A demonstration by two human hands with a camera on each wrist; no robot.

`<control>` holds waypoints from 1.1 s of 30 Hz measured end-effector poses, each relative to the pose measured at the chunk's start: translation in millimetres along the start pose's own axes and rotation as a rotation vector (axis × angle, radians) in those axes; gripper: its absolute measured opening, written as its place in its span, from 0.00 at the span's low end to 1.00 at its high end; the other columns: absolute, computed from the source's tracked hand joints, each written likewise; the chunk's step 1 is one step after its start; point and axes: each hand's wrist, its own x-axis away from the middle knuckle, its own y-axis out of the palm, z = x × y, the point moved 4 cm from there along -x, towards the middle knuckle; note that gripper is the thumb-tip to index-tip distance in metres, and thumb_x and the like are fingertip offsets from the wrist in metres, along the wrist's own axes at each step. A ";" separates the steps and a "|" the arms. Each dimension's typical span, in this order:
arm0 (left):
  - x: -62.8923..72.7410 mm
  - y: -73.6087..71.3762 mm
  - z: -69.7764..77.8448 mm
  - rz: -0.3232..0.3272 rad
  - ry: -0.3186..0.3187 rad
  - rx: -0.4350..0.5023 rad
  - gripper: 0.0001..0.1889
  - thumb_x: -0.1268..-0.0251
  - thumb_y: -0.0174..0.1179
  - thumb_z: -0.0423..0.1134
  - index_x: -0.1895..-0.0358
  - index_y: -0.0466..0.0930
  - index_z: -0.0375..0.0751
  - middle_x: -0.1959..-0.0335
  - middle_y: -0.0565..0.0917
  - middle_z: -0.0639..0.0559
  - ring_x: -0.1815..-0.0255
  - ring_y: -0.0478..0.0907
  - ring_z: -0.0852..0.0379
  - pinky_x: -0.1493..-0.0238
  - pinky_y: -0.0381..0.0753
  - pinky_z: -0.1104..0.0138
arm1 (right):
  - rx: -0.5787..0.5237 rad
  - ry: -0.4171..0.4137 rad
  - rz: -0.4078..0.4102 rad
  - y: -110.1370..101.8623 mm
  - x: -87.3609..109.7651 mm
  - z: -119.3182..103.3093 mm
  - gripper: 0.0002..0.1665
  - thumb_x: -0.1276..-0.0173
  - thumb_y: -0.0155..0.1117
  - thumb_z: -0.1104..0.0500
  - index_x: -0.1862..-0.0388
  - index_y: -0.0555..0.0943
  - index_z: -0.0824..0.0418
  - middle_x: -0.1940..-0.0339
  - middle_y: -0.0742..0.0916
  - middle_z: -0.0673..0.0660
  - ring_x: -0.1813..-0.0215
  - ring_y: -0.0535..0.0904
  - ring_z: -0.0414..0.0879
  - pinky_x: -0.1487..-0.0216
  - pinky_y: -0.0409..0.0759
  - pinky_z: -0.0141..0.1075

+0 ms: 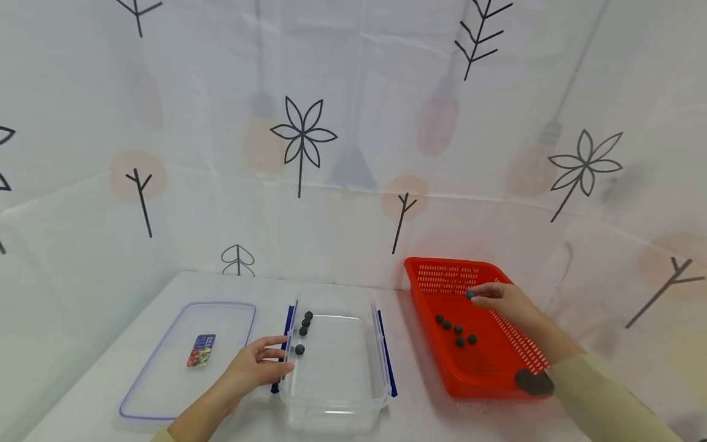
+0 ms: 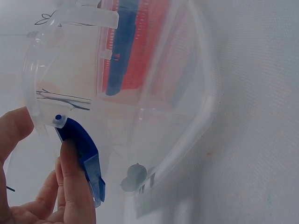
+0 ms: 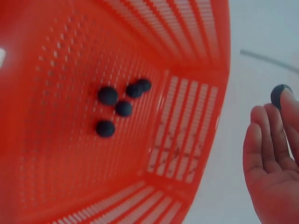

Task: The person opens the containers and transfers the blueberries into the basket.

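Observation:
My right hand (image 1: pixel 499 299) pinches a small dark bluish ball (image 1: pixel 470 294) between thumb and fingertips, above the far right part of a red slotted basket (image 1: pixel 454 382). Several similar dark balls (image 1: pixel 458 329) lie on the basket's floor. At the left side of a clear plastic container (image 1: pixel 337 405), my left hand (image 1: pixel 256 366) touches the rim. Its thumb and fingers are nearly straight, and in the left wrist view a finger lies against the blue latch (image 2: pixel 86 149). Several dark balls (image 1: pixel 304 331) sit along the container's left inner side, most of them toward the back.
Left of the container, a clear lid (image 1: pixel 166 368) with a bluish edge lies flat on the white table (image 1: pixel 411 368); it bears a fruit-picture label (image 1: pixel 201 350). Another blue latch (image 1: pixel 386 356) hangs on the container's right side. Behind stands a printed white curtain (image 1: pixel 342 233).

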 end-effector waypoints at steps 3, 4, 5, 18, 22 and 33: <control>-0.6 0.3 -0.1 0.003 0.000 0.000 0.38 0.55 0.73 0.45 0.38 0.69 0.39 0.52 0.78 0.44 0.59 0.77 0.53 0.58 0.81 0.58 | 0.021 0.008 -0.004 -4.9 -4.0 9.0 0.29 0.33 0.59 0.49 0.42 0.73 0.69 0.47 0.79 0.64 0.46 0.73 0.60 0.43 0.69 0.57; -0.6 0.0 -0.2 0.004 -0.001 0.000 0.37 0.55 0.73 0.45 0.38 0.69 0.39 0.52 0.78 0.44 0.59 0.77 0.53 0.58 0.81 0.58 | 0.029 0.006 -0.007 -6.0 -5.4 10.5 0.29 0.32 0.59 0.49 0.42 0.73 0.69 0.48 0.79 0.65 0.46 0.73 0.60 0.44 0.69 0.58; -0.5 -0.3 -0.1 0.005 -0.001 0.001 0.37 0.55 0.73 0.45 0.38 0.69 0.39 0.52 0.78 0.45 0.59 0.77 0.53 0.58 0.81 0.58 | 0.036 0.005 -0.009 -6.9 -6.7 11.6 0.28 0.32 0.59 0.50 0.42 0.73 0.70 0.48 0.79 0.65 0.46 0.73 0.60 0.44 0.69 0.57; -0.5 -1.0 1.2 -0.022 0.023 0.015 0.37 0.53 0.72 0.44 0.38 0.68 0.37 0.53 0.78 0.44 0.60 0.77 0.53 0.58 0.81 0.59 | 0.078 0.020 -0.062 -5.6 -25.1 42.6 0.20 0.34 0.61 0.57 0.52 0.77 0.72 0.58 0.82 0.63 0.57 0.77 0.54 0.53 0.77 0.50; -0.9 -0.7 1.9 -0.015 0.017 0.010 0.39 0.56 0.73 0.46 0.38 0.68 0.38 0.53 0.78 0.44 0.59 0.77 0.53 0.58 0.81 0.59 | 0.090 0.063 -0.060 -2.3 -27.0 52.2 0.17 0.36 0.63 0.59 0.55 0.78 0.72 0.59 0.82 0.64 0.56 0.77 0.57 0.52 0.77 0.52; 0.3 -0.5 2.9 -0.018 0.026 0.015 0.37 0.53 0.72 0.42 0.38 0.68 0.36 0.53 0.78 0.44 0.60 0.77 0.53 0.58 0.82 0.58 | 0.128 0.116 -0.124 6.0 -21.2 59.1 0.17 0.36 0.61 0.67 0.53 0.75 0.78 0.61 0.83 0.65 0.57 0.79 0.58 0.53 0.79 0.50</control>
